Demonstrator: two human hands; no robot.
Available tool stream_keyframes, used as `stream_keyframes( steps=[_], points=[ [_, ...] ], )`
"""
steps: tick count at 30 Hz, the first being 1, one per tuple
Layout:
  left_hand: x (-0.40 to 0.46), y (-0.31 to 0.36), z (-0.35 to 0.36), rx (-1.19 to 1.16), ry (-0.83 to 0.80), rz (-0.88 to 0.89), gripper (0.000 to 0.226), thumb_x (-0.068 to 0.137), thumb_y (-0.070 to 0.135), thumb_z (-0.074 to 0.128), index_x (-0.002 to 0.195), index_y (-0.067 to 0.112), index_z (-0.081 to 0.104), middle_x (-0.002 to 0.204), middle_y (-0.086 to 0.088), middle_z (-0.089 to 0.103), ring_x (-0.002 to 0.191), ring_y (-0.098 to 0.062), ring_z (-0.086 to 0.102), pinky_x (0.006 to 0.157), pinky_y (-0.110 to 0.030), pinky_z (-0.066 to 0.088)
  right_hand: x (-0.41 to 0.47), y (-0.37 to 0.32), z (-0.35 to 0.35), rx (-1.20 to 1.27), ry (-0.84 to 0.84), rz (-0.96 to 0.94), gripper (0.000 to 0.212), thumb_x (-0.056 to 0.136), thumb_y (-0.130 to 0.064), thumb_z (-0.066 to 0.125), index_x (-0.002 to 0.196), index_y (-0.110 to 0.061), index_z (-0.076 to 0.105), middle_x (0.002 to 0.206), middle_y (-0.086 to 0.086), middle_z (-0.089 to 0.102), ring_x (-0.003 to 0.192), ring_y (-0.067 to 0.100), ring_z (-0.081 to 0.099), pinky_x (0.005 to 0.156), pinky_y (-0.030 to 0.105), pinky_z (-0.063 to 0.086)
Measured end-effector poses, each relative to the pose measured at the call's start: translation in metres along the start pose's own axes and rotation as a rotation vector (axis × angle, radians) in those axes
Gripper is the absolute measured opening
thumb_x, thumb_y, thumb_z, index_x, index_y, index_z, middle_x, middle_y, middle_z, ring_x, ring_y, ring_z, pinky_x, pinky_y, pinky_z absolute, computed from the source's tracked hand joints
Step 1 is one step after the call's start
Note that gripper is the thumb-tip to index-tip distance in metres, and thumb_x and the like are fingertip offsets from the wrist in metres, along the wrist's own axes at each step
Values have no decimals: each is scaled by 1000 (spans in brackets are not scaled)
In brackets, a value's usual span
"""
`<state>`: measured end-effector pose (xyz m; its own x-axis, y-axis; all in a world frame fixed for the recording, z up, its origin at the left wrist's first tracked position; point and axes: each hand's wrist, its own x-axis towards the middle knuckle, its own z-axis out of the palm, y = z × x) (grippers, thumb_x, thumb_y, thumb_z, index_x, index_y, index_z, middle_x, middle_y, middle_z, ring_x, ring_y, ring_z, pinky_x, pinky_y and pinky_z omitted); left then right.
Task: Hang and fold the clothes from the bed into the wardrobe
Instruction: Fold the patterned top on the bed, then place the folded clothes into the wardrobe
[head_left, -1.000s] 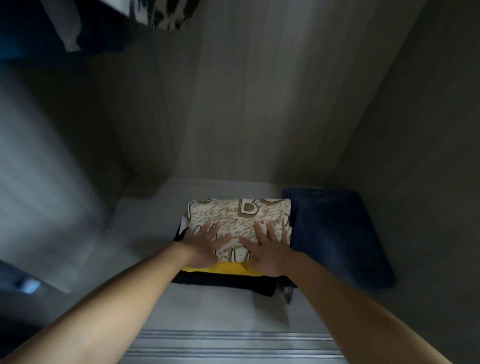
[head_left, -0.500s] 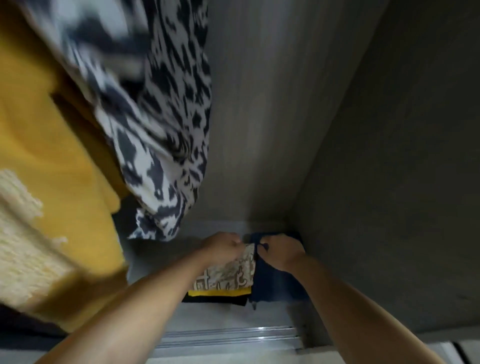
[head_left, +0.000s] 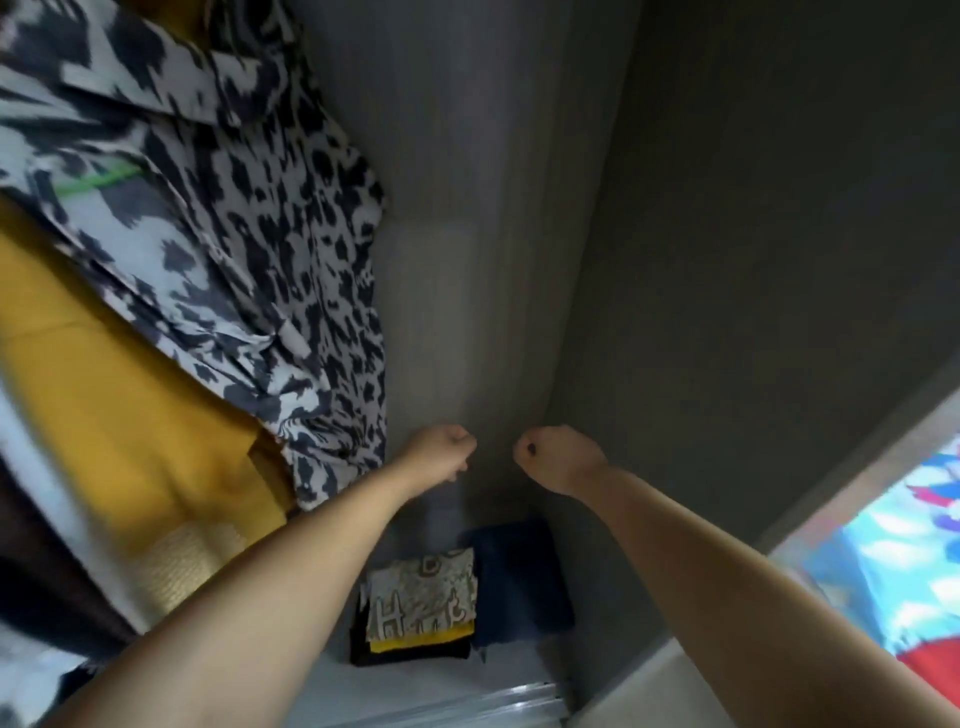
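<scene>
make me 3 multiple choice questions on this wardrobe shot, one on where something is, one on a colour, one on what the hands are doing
1. Where is the navy fold?
A. right of the stack, on the wardrobe floor
B. on a hanger
C. on top of the stack

2. What colour is the layer just under the stack's patterned top?
A. red
B. yellow
C. white

3. What do the left hand and right hand hold?
A. a hanger
B. the patterned top
C. nothing

Answers:
1 A, it lies beside the stack's right edge.
2 B, a yellow strip shows below the top.
3 C, both fists are curled in the air above the stack.
</scene>
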<state>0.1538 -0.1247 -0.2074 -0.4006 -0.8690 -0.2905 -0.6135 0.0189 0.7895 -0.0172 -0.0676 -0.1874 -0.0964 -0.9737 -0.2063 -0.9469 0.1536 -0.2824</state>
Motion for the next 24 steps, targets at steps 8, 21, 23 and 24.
stream_keyframes(
  steps=[8,21,23,24],
  points=[
    [-43,58,-27,79,-4,233,12,97,20,47,94,20,58,81,-1,61,59,-12,55,49,-20,41,-79,-1,-46,171,66,194,33,98,-33,34,109,-18,61,70,6,65,53,21,63,57,28,53],
    [-121,112,105,209,-397,533,20,93,20,48,94,11,66,73,-1,63,56,-13,57,44,-15,39,-274,49,-30,178,201,616,36,100,-28,37,111,-7,63,102,12,66,87,31,68,75,36,55],
    [-139,125,144,235,-463,583,20,93,19,50,93,9,68,70,-2,63,53,-12,55,41,-13,38,-318,76,-24,235,218,725,37,100,-30,36,107,-5,63,96,15,70,82,32,70,72,37,58],
    [-149,133,163,242,-495,606,20,93,18,51,93,8,68,69,-2,62,53,-11,56,41,-13,38,-339,89,-21,259,230,772,37,99,-30,36,104,-5,63,92,15,71,76,31,71,68,37,60]
  ],
)
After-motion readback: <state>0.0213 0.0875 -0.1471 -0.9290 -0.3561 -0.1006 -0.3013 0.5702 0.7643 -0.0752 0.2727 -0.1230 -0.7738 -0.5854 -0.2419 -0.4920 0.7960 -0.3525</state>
